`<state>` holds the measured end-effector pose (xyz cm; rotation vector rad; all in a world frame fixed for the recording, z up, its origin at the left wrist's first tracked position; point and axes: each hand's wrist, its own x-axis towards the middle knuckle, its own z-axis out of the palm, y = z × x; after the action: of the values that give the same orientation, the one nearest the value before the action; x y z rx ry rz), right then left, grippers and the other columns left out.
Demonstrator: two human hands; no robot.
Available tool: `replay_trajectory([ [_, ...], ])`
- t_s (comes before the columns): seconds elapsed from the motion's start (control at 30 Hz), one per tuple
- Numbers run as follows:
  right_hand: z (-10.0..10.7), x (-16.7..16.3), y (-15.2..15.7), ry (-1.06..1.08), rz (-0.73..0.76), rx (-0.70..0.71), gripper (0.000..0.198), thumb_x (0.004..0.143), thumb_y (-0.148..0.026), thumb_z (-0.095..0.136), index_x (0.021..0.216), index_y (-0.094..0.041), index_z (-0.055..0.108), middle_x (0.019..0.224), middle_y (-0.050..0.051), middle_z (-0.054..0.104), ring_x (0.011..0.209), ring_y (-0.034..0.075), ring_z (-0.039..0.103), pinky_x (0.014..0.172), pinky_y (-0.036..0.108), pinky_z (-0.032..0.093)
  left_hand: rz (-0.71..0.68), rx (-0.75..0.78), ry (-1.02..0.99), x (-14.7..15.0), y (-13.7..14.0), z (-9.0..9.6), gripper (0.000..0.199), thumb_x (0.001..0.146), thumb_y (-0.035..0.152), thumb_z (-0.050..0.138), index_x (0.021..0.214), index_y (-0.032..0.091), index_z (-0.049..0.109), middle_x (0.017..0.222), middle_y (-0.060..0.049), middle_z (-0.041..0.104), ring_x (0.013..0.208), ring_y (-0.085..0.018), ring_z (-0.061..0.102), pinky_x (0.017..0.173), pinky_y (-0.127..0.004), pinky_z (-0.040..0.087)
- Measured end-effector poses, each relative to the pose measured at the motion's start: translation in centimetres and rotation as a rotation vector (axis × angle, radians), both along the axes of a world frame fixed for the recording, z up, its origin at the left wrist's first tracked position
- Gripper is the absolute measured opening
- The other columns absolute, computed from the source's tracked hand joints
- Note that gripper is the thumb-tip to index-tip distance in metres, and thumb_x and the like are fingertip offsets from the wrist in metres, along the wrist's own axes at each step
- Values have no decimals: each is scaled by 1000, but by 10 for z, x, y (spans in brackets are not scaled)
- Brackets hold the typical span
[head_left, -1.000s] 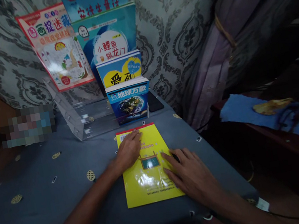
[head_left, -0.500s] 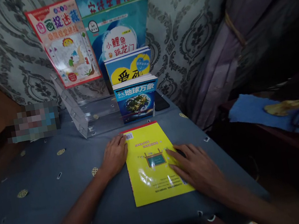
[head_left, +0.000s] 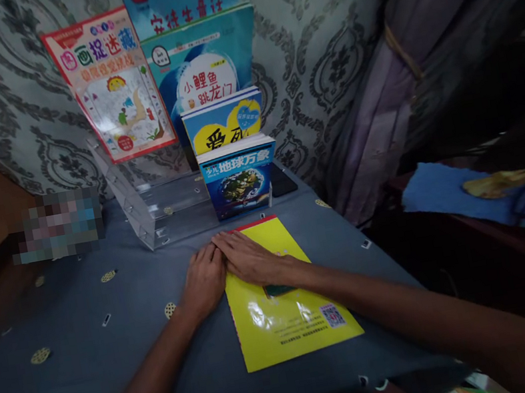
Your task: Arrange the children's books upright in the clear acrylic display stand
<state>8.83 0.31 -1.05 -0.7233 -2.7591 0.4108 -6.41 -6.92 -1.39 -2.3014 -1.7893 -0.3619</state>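
A yellow book [head_left: 286, 328] lies flat with its back cover up, showing a red strip along the far edge and a QR code near the close right corner. My left hand [head_left: 205, 280] rests on the cloth at the book's left edge, its fingertips against the far left corner. Across the cover reaches my right hand [head_left: 250, 256], laid flat over that same corner, fingers stretched out and touching my left fingertips. It covers the barcode area and part of the printed chalkboard. Neither hand lifts the book.
Behind the book stands a clear acrylic rack [head_left: 135, 209] holding a globe-cover book [head_left: 242, 183], several taller books and a red-bordered book [head_left: 117, 93]. A dark flat object [head_left: 283, 181] lies beside it. A blue cloth [head_left: 437, 189] is at the right, a blurred patch [head_left: 62, 225] at the left.
My right hand has moved from the book's right edge across to its far left corner, beside my left hand. My left hand stays at the left edge. The view has shifted slightly.
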Motion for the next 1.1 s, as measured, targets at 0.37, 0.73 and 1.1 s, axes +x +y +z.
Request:
replay_trajectory([
  [0.37,8,38,6,-80,-137,41,59,100,-36,50,151,-8,44,156,20,48,149,28,40,125,50,27,-23,1,-35,-3,1,-5,40,99,13,39,134,14,58,135,-18,63,125,-27,60,103,-46,51],
  [0.73,-3,101,31,-37,-318,108,49,101,-30,41,145,-13,51,150,17,56,140,28,51,118,52,35,-5,-5,-42,-3,-1,-7,39,98,12,40,133,13,57,137,-18,62,128,-28,58,104,-46,50],
  [1.1,-10,110,48,227,-265,-45,45,100,-30,39,137,-18,61,140,12,66,130,28,61,112,51,44,-14,-33,-116,-5,1,6,33,100,18,40,128,14,57,133,-16,63,122,-28,60,103,-44,52],
])
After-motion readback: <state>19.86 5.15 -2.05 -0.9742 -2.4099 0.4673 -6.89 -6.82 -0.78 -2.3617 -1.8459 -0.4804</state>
